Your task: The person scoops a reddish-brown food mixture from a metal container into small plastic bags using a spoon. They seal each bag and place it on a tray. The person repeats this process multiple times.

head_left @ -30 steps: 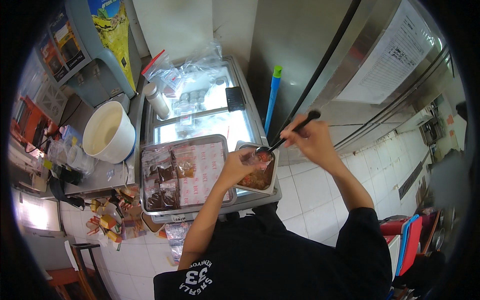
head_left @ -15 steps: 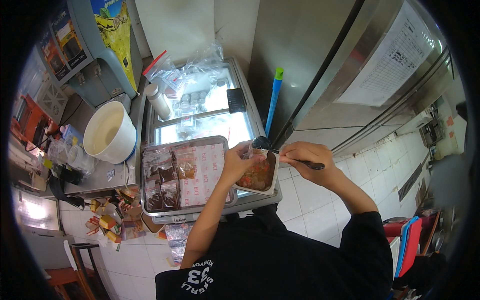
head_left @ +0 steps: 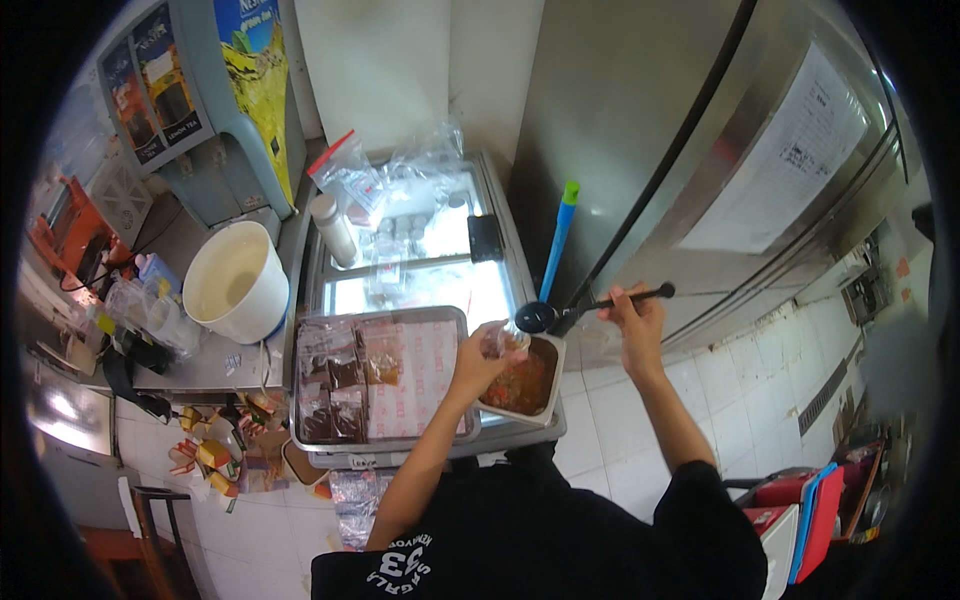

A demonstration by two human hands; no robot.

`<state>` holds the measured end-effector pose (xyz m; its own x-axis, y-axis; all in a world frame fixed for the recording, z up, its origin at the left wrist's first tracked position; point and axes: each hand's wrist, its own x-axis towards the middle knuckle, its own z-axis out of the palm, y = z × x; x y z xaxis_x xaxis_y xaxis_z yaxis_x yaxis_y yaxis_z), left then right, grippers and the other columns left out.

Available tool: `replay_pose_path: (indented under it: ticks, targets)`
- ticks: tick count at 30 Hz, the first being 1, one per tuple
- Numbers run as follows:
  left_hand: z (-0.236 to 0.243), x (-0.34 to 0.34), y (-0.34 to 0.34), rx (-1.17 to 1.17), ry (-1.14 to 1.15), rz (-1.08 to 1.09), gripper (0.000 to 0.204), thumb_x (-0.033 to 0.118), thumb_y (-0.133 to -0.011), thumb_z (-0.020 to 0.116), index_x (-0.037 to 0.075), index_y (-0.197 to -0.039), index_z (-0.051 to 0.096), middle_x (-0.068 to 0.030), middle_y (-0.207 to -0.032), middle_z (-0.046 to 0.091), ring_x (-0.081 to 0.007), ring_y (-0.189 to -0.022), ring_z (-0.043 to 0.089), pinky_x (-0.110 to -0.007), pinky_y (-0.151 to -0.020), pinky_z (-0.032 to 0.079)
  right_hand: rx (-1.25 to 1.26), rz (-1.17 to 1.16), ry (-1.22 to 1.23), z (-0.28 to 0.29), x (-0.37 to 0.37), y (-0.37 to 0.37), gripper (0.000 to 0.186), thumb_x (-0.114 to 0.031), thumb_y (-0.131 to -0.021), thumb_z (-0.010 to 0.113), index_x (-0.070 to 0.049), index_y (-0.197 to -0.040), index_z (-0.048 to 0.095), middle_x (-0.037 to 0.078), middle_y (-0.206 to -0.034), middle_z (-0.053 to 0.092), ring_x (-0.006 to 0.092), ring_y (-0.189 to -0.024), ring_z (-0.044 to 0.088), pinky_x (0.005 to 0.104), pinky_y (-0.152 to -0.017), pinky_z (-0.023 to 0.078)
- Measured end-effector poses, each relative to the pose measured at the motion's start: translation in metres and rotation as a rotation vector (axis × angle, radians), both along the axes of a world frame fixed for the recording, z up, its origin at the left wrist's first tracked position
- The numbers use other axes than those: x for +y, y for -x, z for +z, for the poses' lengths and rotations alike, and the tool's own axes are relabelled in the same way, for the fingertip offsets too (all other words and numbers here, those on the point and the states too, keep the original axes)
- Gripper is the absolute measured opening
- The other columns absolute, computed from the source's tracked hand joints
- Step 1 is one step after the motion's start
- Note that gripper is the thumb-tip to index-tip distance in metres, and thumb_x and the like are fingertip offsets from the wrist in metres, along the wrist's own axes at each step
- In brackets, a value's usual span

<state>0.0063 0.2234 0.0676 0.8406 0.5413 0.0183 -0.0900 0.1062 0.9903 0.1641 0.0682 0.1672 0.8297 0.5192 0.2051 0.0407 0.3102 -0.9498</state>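
Observation:
My left hand (head_left: 478, 368) is closed on a small clear plastic bag (head_left: 507, 341), held over the near left edge of a metal pan. The pan holds a brownish sauce with red bits (head_left: 522, 388). In my right hand (head_left: 637, 325) is the handle of a black ladle (head_left: 536, 318), whose bowl sits right at the bag's mouth. Whether sauce is in the ladle I cannot tell. Left of the pan lies a steel tray (head_left: 463, 340) lined with printed paper, and on its left part rest several filled sachets, dark brown (head_left: 330, 412) and orange-brown (head_left: 383, 365).
Beneath the tray is a glass-topped chest freezer (head_left: 430, 290), bearing a white bottle (head_left: 333, 230), plastic bags (head_left: 350, 180) and a black box (head_left: 486, 238). A blue stick with a green end (head_left: 560, 240) leans by the steel fridge (head_left: 620, 150). A white bucket (head_left: 237, 285) stands left.
My right hand has moved right and up, tipping the ladle's handle end upward. The ladle's bowl stays by the bag in my left hand. The whole view has shifted slightly.

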Motion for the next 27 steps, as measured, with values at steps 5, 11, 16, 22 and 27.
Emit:
replay_pose_path:
  ticks: [5, 11, 16, 22, 27]
  targets:
    - [-0.025, 0.0, 0.013, -0.073, 0.055, 0.149, 0.066, 0.006, -0.067, 0.076, 0.005, -0.121, 0.039, -0.0089, -0.104, 0.053, -0.0179, -0.097, 0.055, -0.029, -0.081, 0.047, 0.234, 0.062, 0.216, -0.082, -0.01, -0.041, 0.016, -0.017, -0.082, 0.062, -0.003, -0.085, 0.053, 0.008, -0.075, 0.059, 0.0144, -0.062, 0.06, 0.0247, -0.059, 0.049]
    - [-0.032, -0.016, 0.007, -0.221, 0.129, 0.294, 0.065, 0.003, -0.068, 0.073, 0.005, -0.12, 0.035, -0.0087, -0.103, 0.052, -0.0184, -0.097, 0.054, -0.029, -0.084, 0.046, -0.445, 0.035, 0.783, -0.135, 0.001, 0.001, 0.027, -0.023, -0.081, 0.063, -0.003, -0.096, 0.056, 0.008, -0.088, 0.06, 0.0143, -0.077, 0.06, 0.0245, -0.066, 0.048]
    - [-0.025, -0.048, -0.003, -0.321, 0.261, 0.349, 0.063, 0.001, -0.072, 0.069, 0.005, -0.121, 0.029, -0.0103, -0.108, 0.049, -0.0187, -0.103, 0.05, -0.029, -0.088, 0.043, 0.383, 0.379, 0.264, -0.115, 0.013, 0.076, 0.024, -0.022, -0.086, 0.057, -0.005, -0.103, 0.054, 0.007, -0.095, 0.059, 0.0171, -0.088, 0.059, 0.0281, -0.075, 0.047]
    - [-0.011, -0.068, -0.003, -0.38, 0.124, 0.358, 0.05, 0.005, -0.081, 0.061, 0.002, -0.121, 0.03, -0.014, -0.107, 0.052, -0.0192, -0.1, 0.052, -0.029, -0.089, 0.04, 0.823, 0.398, -0.101, -0.095, 0.009, 0.091, 0.015, -0.018, -0.088, 0.053, -0.007, -0.099, 0.054, 0.005, -0.099, 0.058, 0.0165, -0.098, 0.055, 0.0322, -0.087, 0.043]
    - [0.008, -0.024, 0.009, -0.217, 0.331, 0.066, 0.038, 0.017, -0.089, 0.053, 0.007, -0.121, 0.036, -0.0115, -0.099, 0.059, -0.0172, -0.094, 0.055, -0.028, -0.084, 0.041, 0.82, 0.448, -0.203, -0.094, -0.001, 0.075, 0.014, -0.018, -0.088, 0.053, -0.008, -0.099, 0.052, 0.004, -0.1, 0.057, 0.0157, -0.099, 0.054, 0.0327, -0.09, 0.043]
